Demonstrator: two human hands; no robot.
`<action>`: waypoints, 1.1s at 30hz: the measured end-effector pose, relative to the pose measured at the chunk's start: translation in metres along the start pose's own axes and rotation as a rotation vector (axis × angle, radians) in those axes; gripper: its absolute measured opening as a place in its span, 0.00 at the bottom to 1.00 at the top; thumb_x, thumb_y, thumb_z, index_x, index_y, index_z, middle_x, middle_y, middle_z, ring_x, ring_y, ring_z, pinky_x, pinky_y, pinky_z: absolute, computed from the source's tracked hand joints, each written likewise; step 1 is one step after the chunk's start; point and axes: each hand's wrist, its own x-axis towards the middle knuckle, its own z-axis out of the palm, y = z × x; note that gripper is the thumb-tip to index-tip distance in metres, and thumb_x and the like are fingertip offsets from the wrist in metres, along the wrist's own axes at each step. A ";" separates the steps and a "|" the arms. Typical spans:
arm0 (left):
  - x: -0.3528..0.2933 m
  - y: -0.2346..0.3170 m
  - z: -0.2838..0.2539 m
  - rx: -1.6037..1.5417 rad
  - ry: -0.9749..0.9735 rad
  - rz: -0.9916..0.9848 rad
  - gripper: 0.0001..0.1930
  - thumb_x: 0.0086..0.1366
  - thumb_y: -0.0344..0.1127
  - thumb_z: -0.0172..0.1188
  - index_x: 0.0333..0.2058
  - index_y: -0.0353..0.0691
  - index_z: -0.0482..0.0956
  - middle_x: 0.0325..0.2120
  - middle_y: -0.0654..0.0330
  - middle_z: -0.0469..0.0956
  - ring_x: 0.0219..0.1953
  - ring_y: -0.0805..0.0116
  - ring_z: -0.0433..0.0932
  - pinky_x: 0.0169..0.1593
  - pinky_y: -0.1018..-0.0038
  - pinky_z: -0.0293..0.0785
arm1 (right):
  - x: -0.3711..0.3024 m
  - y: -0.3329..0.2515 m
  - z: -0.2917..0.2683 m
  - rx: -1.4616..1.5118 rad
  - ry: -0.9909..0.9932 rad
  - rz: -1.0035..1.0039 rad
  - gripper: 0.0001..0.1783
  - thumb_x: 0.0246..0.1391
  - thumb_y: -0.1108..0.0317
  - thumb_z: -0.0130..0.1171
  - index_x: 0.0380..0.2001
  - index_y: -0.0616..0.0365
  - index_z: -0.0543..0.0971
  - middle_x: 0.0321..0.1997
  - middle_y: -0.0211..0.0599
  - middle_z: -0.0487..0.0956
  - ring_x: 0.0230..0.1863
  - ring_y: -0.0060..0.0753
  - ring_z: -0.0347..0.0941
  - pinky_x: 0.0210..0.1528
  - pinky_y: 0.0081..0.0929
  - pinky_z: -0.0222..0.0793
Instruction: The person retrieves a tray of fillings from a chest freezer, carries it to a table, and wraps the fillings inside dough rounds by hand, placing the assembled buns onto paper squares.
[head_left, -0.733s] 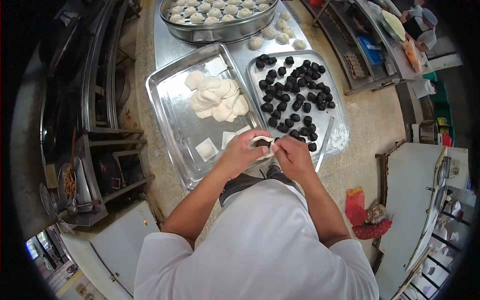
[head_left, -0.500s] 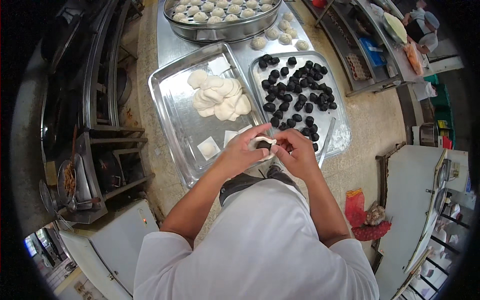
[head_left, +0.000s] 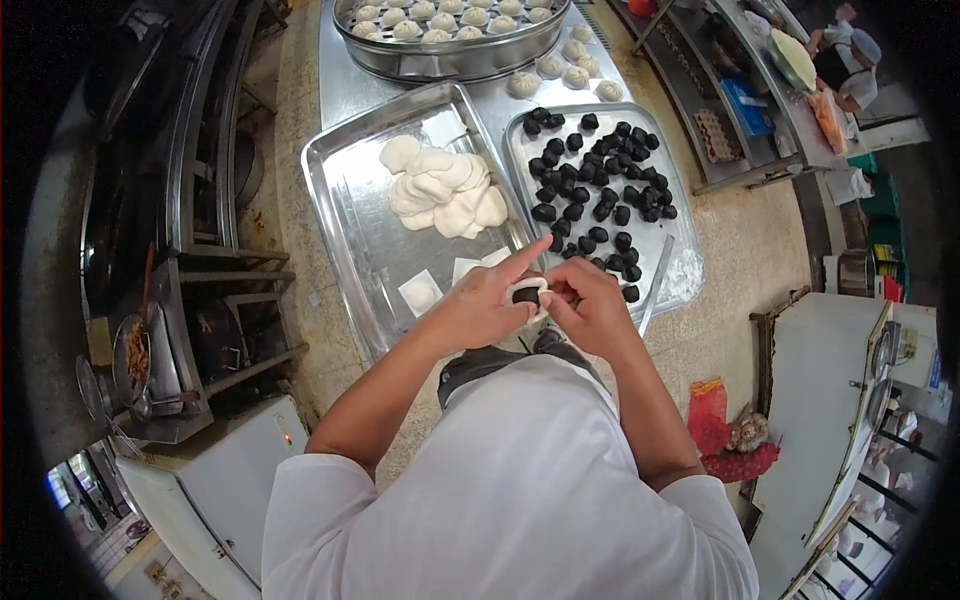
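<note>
Between my hands, over the near edges of two trays, is a bun (head_left: 527, 294): a white dough wrapper cupped around a dark ball of filling, its top still gaping. My left hand (head_left: 482, 306) cradles the wrapper, thumb below and index finger stretched out past it. At the bun's right edge, my right hand (head_left: 585, 302) pinches the dough rim between thumb and fingers. Flat dough wrappers (head_left: 440, 188) lie heaped in the left metal tray (head_left: 345, 200). Many black filling balls (head_left: 605, 170) fill the right tray (head_left: 685, 270), where a long metal spatula (head_left: 657, 285) rests.
A round steamer (head_left: 450, 66) of pleated buns stands at the far end of the steel table, with several loose buns (head_left: 575, 76) beside it. Paper squares (head_left: 419, 293) lie in the left tray. Shelving lines both sides. A person (head_left: 850, 65) works at the far right.
My fingers have drawn the dough rim closer around the filling. My left index finger now points farther outward, away from the rim.
</note>
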 end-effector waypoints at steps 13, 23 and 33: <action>0.023 -0.036 0.055 -1.058 0.232 0.122 0.19 0.66 0.34 0.51 0.55 0.42 0.65 0.42 0.63 0.74 0.42 0.74 0.74 0.42 0.73 0.73 | 0.003 0.006 0.008 0.018 0.126 0.113 0.04 0.51 0.73 0.59 0.28 0.64 0.75 0.26 0.37 0.74 0.22 0.27 0.71 0.25 0.24 0.67; 0.020 -0.027 0.031 -0.743 0.100 0.083 0.13 0.65 0.32 0.51 0.48 0.41 0.71 0.35 0.65 0.73 0.30 0.77 0.72 0.31 0.77 0.72 | 0.008 -0.001 0.003 -0.046 0.076 0.076 0.04 0.50 0.74 0.58 0.28 0.63 0.74 0.26 0.40 0.73 0.23 0.34 0.72 0.26 0.28 0.67; 0.020 -0.022 0.013 -0.506 -0.033 -0.038 0.14 0.65 0.34 0.50 0.49 0.43 0.71 0.27 0.69 0.70 0.22 0.82 0.66 0.23 0.83 0.65 | 0.007 0.002 0.006 -0.099 0.055 -0.014 0.03 0.49 0.75 0.59 0.27 0.63 0.75 0.23 0.36 0.71 0.21 0.30 0.67 0.23 0.26 0.62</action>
